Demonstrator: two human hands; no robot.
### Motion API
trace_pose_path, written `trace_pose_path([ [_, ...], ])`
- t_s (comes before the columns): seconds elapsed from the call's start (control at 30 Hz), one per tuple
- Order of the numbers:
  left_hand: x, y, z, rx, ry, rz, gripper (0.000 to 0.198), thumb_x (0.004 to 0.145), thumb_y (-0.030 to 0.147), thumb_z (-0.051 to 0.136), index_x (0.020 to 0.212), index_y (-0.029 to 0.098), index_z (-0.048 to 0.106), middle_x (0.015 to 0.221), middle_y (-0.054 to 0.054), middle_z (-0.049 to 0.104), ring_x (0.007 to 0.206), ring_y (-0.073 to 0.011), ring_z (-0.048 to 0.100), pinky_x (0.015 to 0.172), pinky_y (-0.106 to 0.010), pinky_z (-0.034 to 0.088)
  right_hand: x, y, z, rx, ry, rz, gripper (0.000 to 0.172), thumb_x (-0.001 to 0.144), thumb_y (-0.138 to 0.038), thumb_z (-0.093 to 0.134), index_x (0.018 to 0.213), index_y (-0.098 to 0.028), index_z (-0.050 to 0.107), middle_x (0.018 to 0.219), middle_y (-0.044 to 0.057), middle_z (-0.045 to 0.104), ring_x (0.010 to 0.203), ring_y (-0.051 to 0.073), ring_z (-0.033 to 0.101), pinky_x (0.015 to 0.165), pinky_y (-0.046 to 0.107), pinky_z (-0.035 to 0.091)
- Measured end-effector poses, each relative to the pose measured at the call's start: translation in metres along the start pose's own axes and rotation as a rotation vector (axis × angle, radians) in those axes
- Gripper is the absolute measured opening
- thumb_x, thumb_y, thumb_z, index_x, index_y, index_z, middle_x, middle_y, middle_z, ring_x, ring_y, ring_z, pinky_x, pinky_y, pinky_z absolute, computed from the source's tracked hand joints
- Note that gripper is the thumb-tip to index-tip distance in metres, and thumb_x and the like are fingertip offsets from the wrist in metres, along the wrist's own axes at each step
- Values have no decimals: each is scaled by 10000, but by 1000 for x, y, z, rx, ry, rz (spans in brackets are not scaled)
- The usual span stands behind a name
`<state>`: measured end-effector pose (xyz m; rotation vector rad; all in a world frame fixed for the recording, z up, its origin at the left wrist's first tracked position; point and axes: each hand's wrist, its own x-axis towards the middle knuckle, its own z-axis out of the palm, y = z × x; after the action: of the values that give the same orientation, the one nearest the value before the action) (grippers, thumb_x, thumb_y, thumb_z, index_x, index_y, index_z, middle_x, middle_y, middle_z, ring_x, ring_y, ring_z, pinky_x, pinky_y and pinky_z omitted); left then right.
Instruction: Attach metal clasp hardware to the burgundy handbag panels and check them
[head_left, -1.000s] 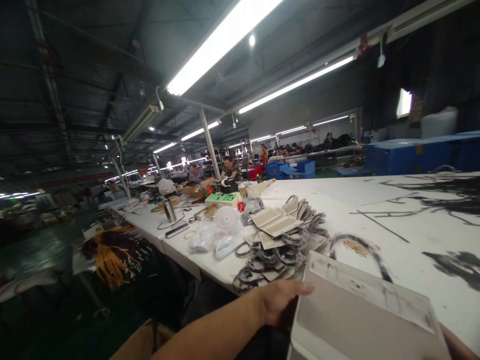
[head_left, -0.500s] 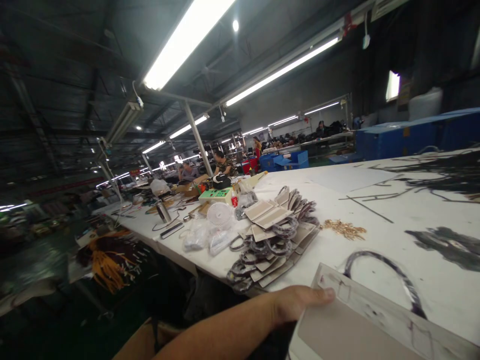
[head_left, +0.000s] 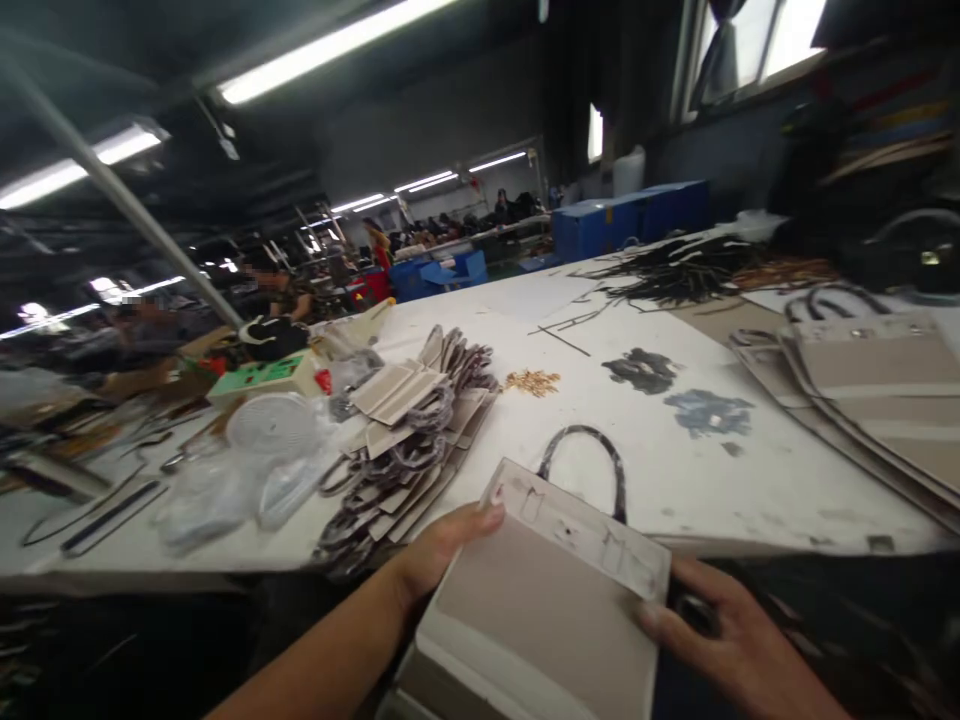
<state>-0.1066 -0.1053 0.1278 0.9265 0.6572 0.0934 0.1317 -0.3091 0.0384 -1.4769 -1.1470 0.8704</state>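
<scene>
I hold a flat beige bag panel with a dark loop handle at its far end, over the near edge of the white table. My left hand grips the panel's left side, thumb on top. My right hand grips its right side, fingers curled round the edge. A heap of similar beige panels with grey handles lies just beyond my left hand.
A stack of large beige panels lies at the right. Small gold fittings, dark stains, black straps, plastic bags, a round white fan and a green box sit on the table. People work at far benches.
The view has swung right and down. The panel has shifted toward the middle of the frame, and my right hand has come into sight gripping its right side.
</scene>
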Motion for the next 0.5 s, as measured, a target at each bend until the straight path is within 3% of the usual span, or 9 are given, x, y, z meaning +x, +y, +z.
trace_pose_path([
  [0.13,0,-4,-2,-31,-8,-150,495,834,500,752,1055,57,766,961,-165,786,879,-270,762,836,-327,562,-9,-14,12,159,-67,48,494,926,-566,701,1284,-229,750,1313,89,718,1220,354,646,1082,449,526],
  [0.27,5,-15,-4,-94,27,-253,590,852,560,710,1121,36,748,1022,-189,781,1000,-302,752,927,-353,553,-24,-8,21,201,-86,113,452,925,-548,702,1202,-194,753,1198,92,743,1144,328,666,981,388,558],
  [0.37,8,-21,4,-61,-32,-192,563,881,515,693,1219,66,724,1114,-190,769,1070,-335,736,978,-412,542,-32,3,25,160,-44,96,366,938,-503,695,1139,-201,738,1101,66,735,1061,278,672,896,319,554],
  [0.5,4,-20,18,27,-167,-35,547,865,438,726,1300,108,695,1181,-197,752,1076,-372,730,984,-477,540,-36,23,26,-19,102,-46,225,953,-434,694,958,-210,713,904,27,673,832,199,641,715,255,520],
])
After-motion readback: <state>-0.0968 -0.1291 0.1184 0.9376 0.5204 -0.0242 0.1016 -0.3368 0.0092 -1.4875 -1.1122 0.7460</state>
